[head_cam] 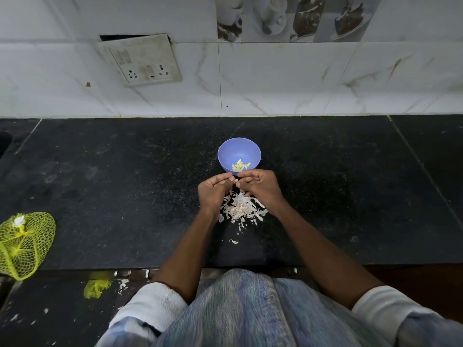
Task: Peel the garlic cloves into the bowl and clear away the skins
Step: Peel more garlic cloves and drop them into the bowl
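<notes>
A small blue bowl (239, 152) stands on the black counter and holds several pale peeled cloves (241, 166). Just in front of it my left hand (215, 192) and my right hand (259, 187) meet, fingers curled, pinching one small garlic clove (236, 181) between their fingertips. Most of the clove is hidden by the fingers. Below the hands lies a heap of white papery skins (241, 209), with a few stray flakes (234, 241) nearer the counter's front edge.
A yellow mesh bag (23, 244) lies at the counter's left front edge. A scrap of yellow mesh (97, 288) and skin bits are on the floor below. The tiled wall with a socket plate (144, 61) rises behind the counter (125, 184).
</notes>
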